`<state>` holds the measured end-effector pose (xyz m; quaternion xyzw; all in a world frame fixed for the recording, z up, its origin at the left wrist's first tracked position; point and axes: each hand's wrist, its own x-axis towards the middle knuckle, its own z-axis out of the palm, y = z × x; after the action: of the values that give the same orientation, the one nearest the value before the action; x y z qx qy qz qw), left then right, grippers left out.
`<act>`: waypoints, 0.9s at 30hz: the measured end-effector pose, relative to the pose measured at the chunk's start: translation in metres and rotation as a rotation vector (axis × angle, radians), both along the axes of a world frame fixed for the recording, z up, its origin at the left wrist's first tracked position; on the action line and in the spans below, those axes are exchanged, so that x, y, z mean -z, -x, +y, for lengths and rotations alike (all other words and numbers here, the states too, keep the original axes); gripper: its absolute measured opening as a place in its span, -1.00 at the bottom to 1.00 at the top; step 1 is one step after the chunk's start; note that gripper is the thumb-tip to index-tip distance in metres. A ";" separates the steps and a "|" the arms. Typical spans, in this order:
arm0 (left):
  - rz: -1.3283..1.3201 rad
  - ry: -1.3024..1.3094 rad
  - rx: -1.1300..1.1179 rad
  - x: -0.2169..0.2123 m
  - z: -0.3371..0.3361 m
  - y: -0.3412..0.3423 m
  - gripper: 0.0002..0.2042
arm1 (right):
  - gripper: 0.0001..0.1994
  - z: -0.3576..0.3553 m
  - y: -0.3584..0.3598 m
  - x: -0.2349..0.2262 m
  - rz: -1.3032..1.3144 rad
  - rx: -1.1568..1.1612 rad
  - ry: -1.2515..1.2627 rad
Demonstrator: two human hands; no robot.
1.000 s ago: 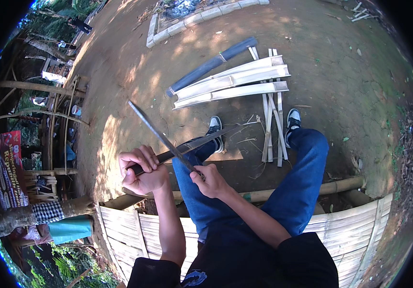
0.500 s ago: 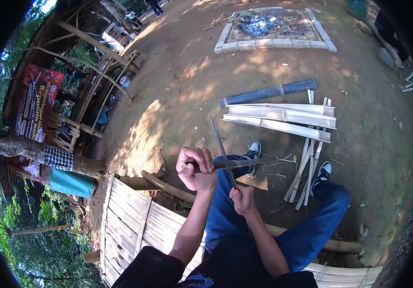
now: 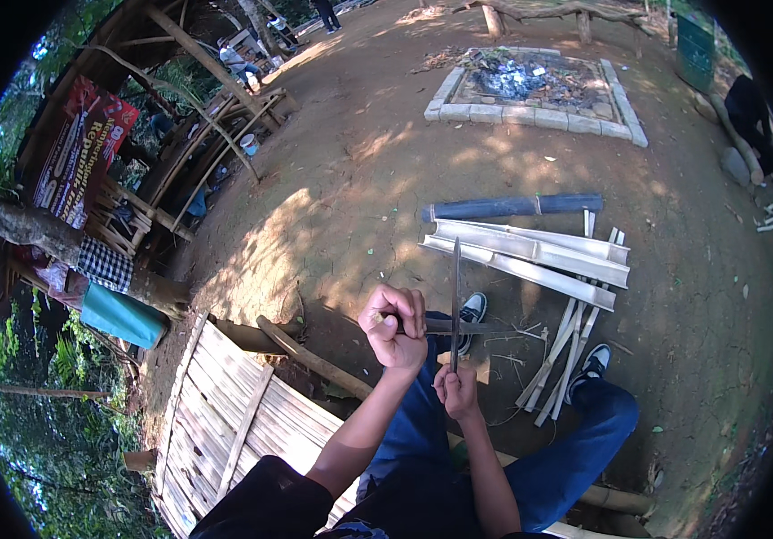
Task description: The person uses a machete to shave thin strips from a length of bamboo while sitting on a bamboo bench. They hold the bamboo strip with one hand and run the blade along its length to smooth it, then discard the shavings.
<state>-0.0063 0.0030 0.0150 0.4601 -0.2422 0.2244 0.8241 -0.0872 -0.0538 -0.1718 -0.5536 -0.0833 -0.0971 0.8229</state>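
My left hand [image 3: 395,325] is closed round a dark bamboo stick [image 3: 440,327], whose pale end shows by the thumb. The stick reaches out to the right above my legs. In my right hand [image 3: 456,393], fingers wrapped round its lower end, a long narrow knife [image 3: 456,296] points away from me. Its blade crosses the stick just right of my left hand; whether they touch, I cannot tell. On the ground beyond lie pale split bamboo halves [image 3: 530,247], a dark bamboo length [image 3: 512,207] and several thin bamboo strips [image 3: 566,355].
A slatted bamboo platform [image 3: 225,404] lies below me to the left. Farther off is a brick-edged fire pit [image 3: 530,116] with ash. Wooden posts, a red banner [image 3: 85,153] and a green roll [image 3: 122,316] stand left. A green bin [image 3: 694,52] is far right.
The knife has swung from leaning left to nearly straight ahead, staying across the stick. Both hands sit slightly lower in view, the left one farther right, and the whole view has shifted.
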 end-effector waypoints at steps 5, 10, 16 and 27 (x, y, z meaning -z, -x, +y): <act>0.011 0.028 -0.037 -0.004 0.005 -0.006 -0.73 | -0.42 -0.007 0.002 0.048 0.346 0.088 0.007; 0.041 0.051 -0.058 0.004 0.019 -0.008 -0.74 | -0.33 -0.043 -0.001 0.045 0.952 0.095 0.081; 0.031 0.040 -0.071 0.006 0.015 -0.003 -0.72 | -0.39 -0.054 0.005 0.052 1.039 0.165 0.397; 0.043 0.048 -0.175 0.011 0.035 -0.016 -0.74 | -0.65 -0.093 0.029 0.099 1.215 0.013 1.224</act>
<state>0.0102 0.0383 0.0039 0.4646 -0.1779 0.2913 0.8171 -0.1161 -0.1463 -0.2710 -0.8562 0.3369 0.2729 0.2810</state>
